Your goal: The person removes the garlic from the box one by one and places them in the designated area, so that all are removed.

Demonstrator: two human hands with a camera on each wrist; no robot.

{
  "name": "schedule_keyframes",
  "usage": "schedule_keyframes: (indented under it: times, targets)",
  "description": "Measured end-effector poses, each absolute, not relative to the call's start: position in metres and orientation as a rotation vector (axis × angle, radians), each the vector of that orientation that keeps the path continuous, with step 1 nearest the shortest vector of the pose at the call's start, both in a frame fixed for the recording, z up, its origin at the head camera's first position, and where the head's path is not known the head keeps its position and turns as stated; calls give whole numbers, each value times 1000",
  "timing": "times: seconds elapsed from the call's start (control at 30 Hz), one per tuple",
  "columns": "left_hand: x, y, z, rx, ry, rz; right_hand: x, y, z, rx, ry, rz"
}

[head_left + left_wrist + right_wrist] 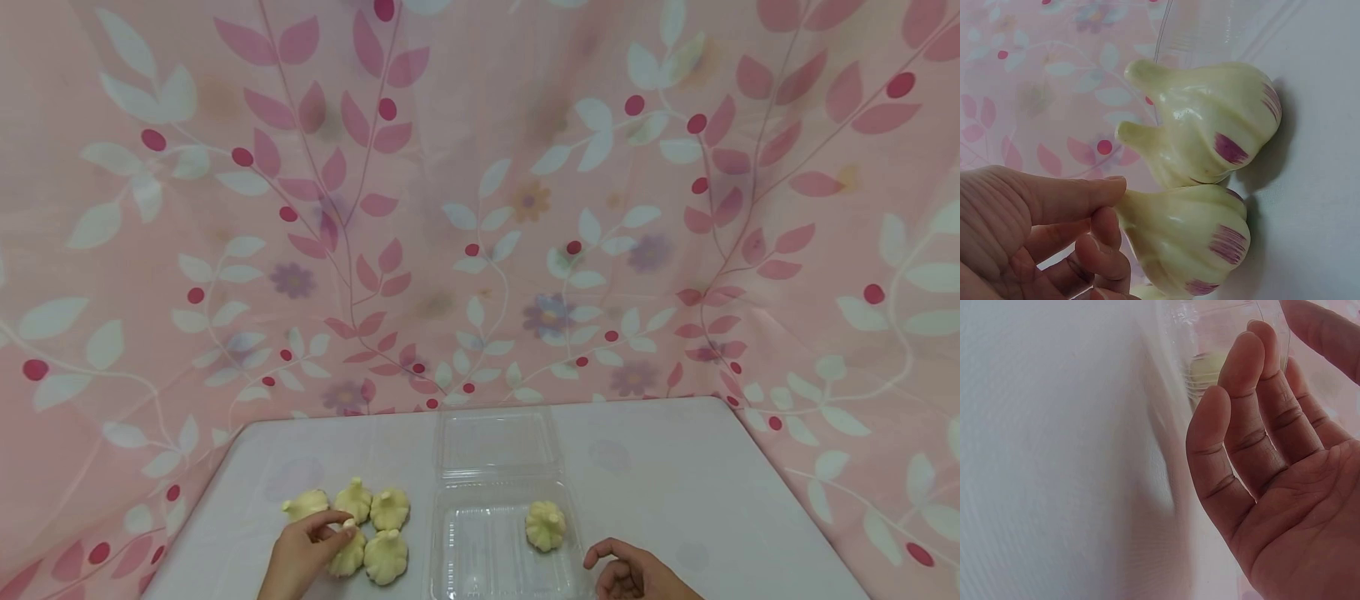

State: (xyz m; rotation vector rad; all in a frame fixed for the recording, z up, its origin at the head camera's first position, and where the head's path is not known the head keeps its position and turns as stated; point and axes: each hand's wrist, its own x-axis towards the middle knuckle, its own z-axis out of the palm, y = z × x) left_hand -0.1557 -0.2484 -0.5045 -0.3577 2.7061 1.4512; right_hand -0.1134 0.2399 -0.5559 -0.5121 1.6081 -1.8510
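Note:
My left hand [300, 554] pinches the stem of a garlic bulb [1194, 237] between thumb and fingertips. The bulb is pale cream with purple streaks near its base and stands in a cluster of several like it. Close beside it in the left wrist view are other garlic bulbs [1225, 119]. My right hand [630, 571] holds nothing, its fingers loosely bent, just right of a clear plastic container [442, 542]. Inside that container, toward its right side, sits one garlic bulb [545, 527].
The container's hinged lid [495, 442] lies folded back toward the far edge of the white table [660, 467]. A pink curtain [480, 208] with printed leaves and flowers hangs behind and around the table.

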Motion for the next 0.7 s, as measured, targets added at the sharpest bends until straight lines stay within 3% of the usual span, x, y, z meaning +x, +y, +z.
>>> schedule_keyframes:
  times: [0.7]
  targets:
    - [-152, -243, -495, -366, 2720, 1427, -114, 241, -558, -496, 1609, -1856]
